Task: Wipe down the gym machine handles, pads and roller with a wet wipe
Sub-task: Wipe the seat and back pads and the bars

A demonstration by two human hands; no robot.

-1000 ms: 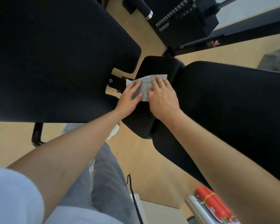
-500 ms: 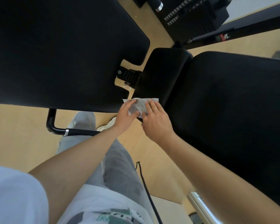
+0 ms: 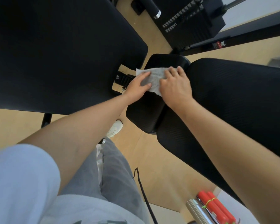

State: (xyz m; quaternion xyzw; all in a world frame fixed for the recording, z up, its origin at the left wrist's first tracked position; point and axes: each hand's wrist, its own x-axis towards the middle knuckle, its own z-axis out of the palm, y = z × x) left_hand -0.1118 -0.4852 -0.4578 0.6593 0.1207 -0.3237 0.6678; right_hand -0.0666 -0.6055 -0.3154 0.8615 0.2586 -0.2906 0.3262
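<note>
A white wet wipe [image 3: 153, 77] lies spread flat on the small black middle pad [image 3: 145, 113] of the gym machine. My left hand [image 3: 137, 87] presses its left part with straight fingers. My right hand [image 3: 174, 84] presses its right part, palm down, fingers flat. A large black pad [image 3: 55, 50] fills the upper left. Another large black pad [image 3: 233, 102] runs along the right. A black handle with a chrome end [image 3: 152, 8] shows at the top.
A black weight stack [image 3: 189, 21] and a frame bar [image 3: 242, 38] stand at the top right. Metal bracket [image 3: 121, 80] sits between the pads. Wooden floor below, with my white shoe [image 3: 114, 128], a black cord [image 3: 142, 188] and red tubes [image 3: 215, 207] on a shelf at bottom right.
Both hands slid the wipe down to the pad's near end, then back up toward its far end. The wipe now lies more spread out.
</note>
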